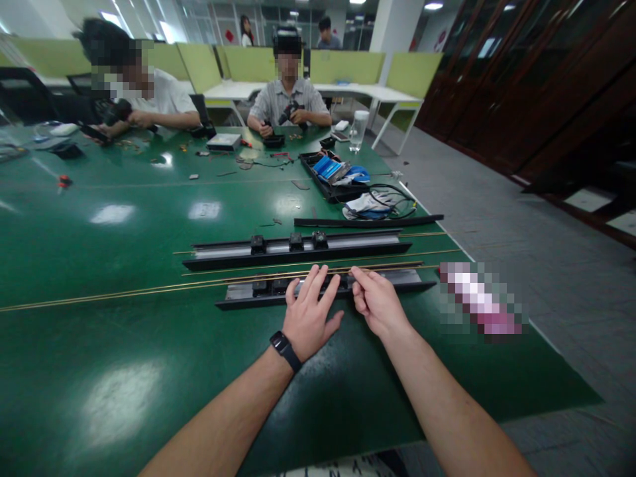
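Note:
My left hand (311, 308), wearing a dark wristband (284, 349), lies with fingers spread over the near black rail (397, 287). Its fingertips reach the long thin brass-coloured rods (124, 291), which run from the left edge of the view across the rail. My right hand (376, 298) is closed, with thumb and forefinger pinched on a rod above the same rail. Small black blocks (260, 287) sit in that rail's channel, partly covered by my hands. Behind it lies a second black rail (223, 252) with black blocks (296, 242) in its silvery channel.
A black strip (368, 222) lies beyond the rails. Farther back are gloves (365, 204) with a coiled cable, a black tray (318, 179) holding blue items, and a clear cup (358, 129). Two people sit across the green table (163, 351). A blurred pink packet-like item (479, 298) lies right.

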`<control>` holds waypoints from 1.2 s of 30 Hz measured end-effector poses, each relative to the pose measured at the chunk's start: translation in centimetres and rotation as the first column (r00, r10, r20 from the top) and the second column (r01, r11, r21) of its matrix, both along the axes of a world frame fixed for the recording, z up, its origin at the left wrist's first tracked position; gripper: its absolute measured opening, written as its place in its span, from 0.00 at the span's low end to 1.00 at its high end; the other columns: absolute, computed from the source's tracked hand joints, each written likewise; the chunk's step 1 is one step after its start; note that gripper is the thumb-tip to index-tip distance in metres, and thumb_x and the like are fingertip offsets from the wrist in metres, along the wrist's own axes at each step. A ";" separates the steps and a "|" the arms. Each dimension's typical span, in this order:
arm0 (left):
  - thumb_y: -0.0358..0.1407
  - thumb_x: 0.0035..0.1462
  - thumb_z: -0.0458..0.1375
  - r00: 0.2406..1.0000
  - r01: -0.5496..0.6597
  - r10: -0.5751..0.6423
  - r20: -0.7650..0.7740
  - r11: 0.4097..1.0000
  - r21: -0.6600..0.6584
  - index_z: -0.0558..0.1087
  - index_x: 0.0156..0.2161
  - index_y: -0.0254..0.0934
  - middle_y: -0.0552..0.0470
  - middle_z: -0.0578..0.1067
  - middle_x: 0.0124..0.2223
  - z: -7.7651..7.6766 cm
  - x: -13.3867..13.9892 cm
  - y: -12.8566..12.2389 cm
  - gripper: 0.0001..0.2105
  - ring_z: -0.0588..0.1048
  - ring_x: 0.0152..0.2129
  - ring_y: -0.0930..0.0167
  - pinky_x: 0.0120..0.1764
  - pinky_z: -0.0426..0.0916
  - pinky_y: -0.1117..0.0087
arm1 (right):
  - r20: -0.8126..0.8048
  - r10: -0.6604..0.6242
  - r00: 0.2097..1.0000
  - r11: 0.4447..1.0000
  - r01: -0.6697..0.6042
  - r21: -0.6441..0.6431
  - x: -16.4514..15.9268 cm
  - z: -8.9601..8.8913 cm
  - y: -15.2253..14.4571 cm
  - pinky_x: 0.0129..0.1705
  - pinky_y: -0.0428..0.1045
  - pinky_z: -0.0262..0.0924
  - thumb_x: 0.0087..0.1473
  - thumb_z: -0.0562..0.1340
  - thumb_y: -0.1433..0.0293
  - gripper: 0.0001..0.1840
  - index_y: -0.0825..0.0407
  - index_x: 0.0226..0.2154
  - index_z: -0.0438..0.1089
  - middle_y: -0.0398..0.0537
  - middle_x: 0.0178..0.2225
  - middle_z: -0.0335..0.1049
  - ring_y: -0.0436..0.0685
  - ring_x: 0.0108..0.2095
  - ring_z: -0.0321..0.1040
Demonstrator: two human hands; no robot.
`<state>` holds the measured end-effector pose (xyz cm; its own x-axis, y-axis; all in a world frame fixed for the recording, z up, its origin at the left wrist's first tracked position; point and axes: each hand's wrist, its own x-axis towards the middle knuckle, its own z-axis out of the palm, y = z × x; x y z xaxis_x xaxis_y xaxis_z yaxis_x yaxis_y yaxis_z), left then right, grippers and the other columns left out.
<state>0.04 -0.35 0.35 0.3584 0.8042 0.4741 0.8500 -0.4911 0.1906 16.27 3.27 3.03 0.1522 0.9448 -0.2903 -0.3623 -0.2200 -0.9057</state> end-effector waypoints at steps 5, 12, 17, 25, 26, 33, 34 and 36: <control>0.47 0.61 0.56 1.000 0.003 -0.003 0.000 1.000 0.000 0.59 0.67 0.43 0.44 0.55 0.71 0.0 0.0 0.0 0.31 0.54 0.68 0.58 0.63 0.47 0.52 | -0.006 -0.024 1.000 1.000 0.024 0.000 0.0 -0.1 0.0 0.08 0.40 0.38 0.47 0.72 0.57 0.19 0.53 0.32 0.68 0.36 0.16 0.63 0.43 0.08 0.51; 0.48 0.62 0.56 1.000 0.001 -0.001 -0.002 1.000 -0.002 0.59 0.67 0.43 0.44 0.55 0.71 -0.1 -0.1 0.0 0.31 0.54 0.68 0.58 0.63 0.47 0.51 | 0.008 0.019 1.000 1.000 -0.019 -0.021 0.1 -0.2 0.2 0.08 0.39 0.37 0.45 0.73 0.56 0.21 0.53 0.31 0.68 0.37 0.17 0.65 0.43 0.08 0.51; 0.48 0.62 0.56 1.000 0.000 0.000 -0.008 1.000 0.001 0.59 0.67 0.43 0.44 0.55 0.71 -0.1 0.0 0.0 0.31 0.54 0.68 0.59 0.63 0.47 0.51 | -0.001 0.016 1.000 1.000 -0.016 -0.019 0.0 -0.2 0.2 0.08 0.39 0.37 0.45 0.73 0.56 0.21 0.53 0.31 0.68 0.36 0.16 0.64 0.42 0.08 0.50; 0.47 0.61 0.57 1.000 -0.006 0.006 -0.003 1.000 0.009 0.59 0.67 0.43 0.45 0.55 0.71 -0.1 0.0 0.0 0.31 0.54 0.68 0.59 0.63 0.47 0.52 | -0.018 -0.023 1.000 1.000 0.023 -0.012 0.0 -0.3 0.2 0.08 0.39 0.38 0.47 0.72 0.58 0.19 0.53 0.32 0.69 0.36 0.15 0.63 0.43 0.08 0.50; 0.47 0.61 0.56 1.000 -0.005 0.006 -0.002 1.000 0.007 0.59 0.67 0.43 0.45 0.54 0.71 -0.1 0.0 0.0 0.31 0.54 0.68 0.59 0.63 0.47 0.52 | -0.013 -0.018 1.000 1.000 0.018 -0.011 0.0 -0.3 0.2 0.08 0.39 0.37 0.47 0.72 0.57 0.19 0.53 0.32 0.69 0.36 0.15 0.64 0.43 0.08 0.50; 0.48 0.62 0.55 1.000 -0.001 0.001 0.000 1.000 0.007 0.59 0.67 0.43 0.45 0.55 0.71 -0.1 0.0 0.0 0.31 0.53 0.68 0.59 0.63 0.47 0.52 | 0.026 0.023 0.999 1.000 -0.023 -0.008 -0.1 0.0 0.1 0.08 0.39 0.36 0.47 0.72 0.57 0.20 0.55 0.32 0.70 0.37 0.16 0.65 0.42 0.08 0.50; 0.48 0.62 0.55 1.000 0.000 0.000 0.001 1.000 0.010 0.59 0.67 0.43 0.44 0.55 0.71 -0.1 0.0 0.0 0.30 0.54 0.68 0.59 0.63 0.47 0.52 | 0.020 0.021 1.000 1.000 -0.021 -0.006 -0.1 0.0 0.1 0.08 0.39 0.36 0.46 0.72 0.57 0.20 0.55 0.32 0.70 0.37 0.16 0.64 0.42 0.08 0.50; 0.48 0.62 0.56 1.000 -0.001 0.001 0.001 1.000 0.014 0.60 0.67 0.43 0.44 0.55 0.71 -0.1 0.0 0.1 0.30 0.54 0.68 0.59 0.63 0.47 0.52 | 0.007 0.007 1.000 1.000 -0.007 -0.001 -0.1 0.0 0.1 0.08 0.39 0.36 0.46 0.72 0.57 0.20 0.55 0.32 0.70 0.37 0.16 0.64 0.42 0.08 0.50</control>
<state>0.07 -0.29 0.28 0.3573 0.7980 0.4853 0.8502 -0.4930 0.1848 16.21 3.34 3.00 0.1479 0.9455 -0.2901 -0.3545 -0.2231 -0.9080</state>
